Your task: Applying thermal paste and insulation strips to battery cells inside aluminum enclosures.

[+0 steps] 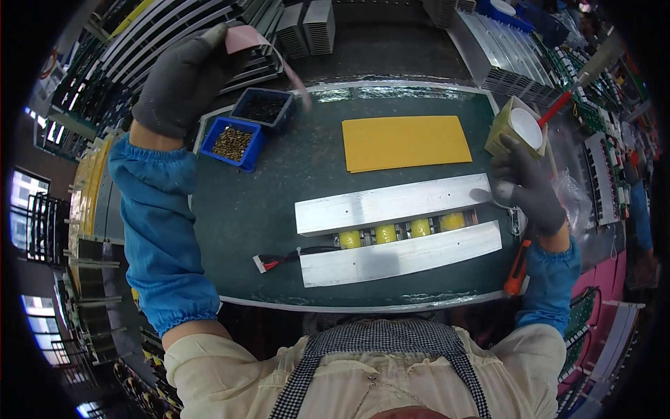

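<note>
My left hand (188, 80), in a dark grey glove, is raised over the far left side of the table. It pinches a pink strip (246, 40) whose thin tail hangs down to the right. At the right end of the metal assembly is my right hand (528, 187), gloved the same way, fingers apart. One of its fingertips meets the far aluminium bar (394, 202). A second aluminium bar (401, 255) lies nearer me. Between the bars sit several yellow-wrapped coils (385, 234). Dark and red wires with a white connector (260, 264) come out at the left.
A yellow sheet (407, 143) lies behind the bars. Left are a blue bin of brass-coloured small parts (232, 144) and another bin of dark parts (262, 108). A white pot (525, 127) with a red-handled tool (556, 108) and an orange-handled screwdriver (515, 278) are right.
</note>
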A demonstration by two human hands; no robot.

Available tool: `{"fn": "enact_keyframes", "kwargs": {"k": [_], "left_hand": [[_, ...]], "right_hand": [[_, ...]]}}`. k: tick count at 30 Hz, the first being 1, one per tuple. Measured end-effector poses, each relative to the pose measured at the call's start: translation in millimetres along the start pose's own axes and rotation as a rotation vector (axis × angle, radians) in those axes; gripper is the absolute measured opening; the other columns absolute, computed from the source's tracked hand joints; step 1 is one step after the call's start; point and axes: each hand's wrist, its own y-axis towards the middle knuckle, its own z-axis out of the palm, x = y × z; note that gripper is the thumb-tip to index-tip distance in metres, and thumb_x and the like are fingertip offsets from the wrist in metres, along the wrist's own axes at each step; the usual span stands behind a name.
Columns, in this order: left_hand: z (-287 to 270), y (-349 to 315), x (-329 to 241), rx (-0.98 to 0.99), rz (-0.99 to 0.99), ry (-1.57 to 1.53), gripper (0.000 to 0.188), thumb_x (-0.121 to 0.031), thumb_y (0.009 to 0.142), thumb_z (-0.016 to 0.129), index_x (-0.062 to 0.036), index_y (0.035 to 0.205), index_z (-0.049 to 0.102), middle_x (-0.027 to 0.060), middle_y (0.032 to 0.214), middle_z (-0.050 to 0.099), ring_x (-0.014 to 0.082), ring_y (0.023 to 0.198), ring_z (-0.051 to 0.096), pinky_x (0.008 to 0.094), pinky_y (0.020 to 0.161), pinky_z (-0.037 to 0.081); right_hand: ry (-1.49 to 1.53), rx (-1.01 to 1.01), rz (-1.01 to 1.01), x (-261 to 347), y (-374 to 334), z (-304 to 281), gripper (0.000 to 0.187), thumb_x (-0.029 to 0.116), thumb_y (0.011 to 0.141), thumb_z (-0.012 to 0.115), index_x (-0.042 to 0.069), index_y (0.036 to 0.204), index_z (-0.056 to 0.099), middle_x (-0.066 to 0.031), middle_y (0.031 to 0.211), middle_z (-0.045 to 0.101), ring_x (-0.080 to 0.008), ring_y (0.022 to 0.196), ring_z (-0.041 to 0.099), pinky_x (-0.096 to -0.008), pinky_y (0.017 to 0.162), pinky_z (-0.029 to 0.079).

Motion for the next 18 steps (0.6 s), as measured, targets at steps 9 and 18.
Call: {"fn": "enact_keyframes", "kwargs": {"k": [9, 18], "left_hand": [[19.1, -23.4, -53.2, 0.398, 0.221, 0.004, 0.032, -0.019, 0.102, 0.051, -0.0027, 0.128, 0.055, 0.0074, 0.125, 0.062, 0.0182, 0.116, 0.058, 0.0308, 0.101, 0.048], [74.7, -53.0, -94.7, 0.309, 0.323, 0.331, 0.034, -0.023, 0.099, 0.049, 0.0017, 0.12, 0.056, 0.0153, 0.126, 0.058, 0.0249, 0.118, 0.054, 0.0393, 0.107, 0.041]], "right_hand": [[0.068, -0.023, -0.362, 72.0, -1.9, 7.7, 0.084, 0.023, 0.078, 0.072, 0.005, 0.15, 0.031, -0.0122, 0.119, 0.057, -0.0194, 0.11, 0.056, -0.0314, 0.094, 0.044], [0.067, 0.195, -0.587, 89.8, -43.4, 23.1, 0.078, 0.018, 0.088, 0.068, 0.002, 0.151, 0.025, -0.0192, 0.12, 0.058, -0.0252, 0.108, 0.061, -0.0361, 0.093, 0.052]]}}
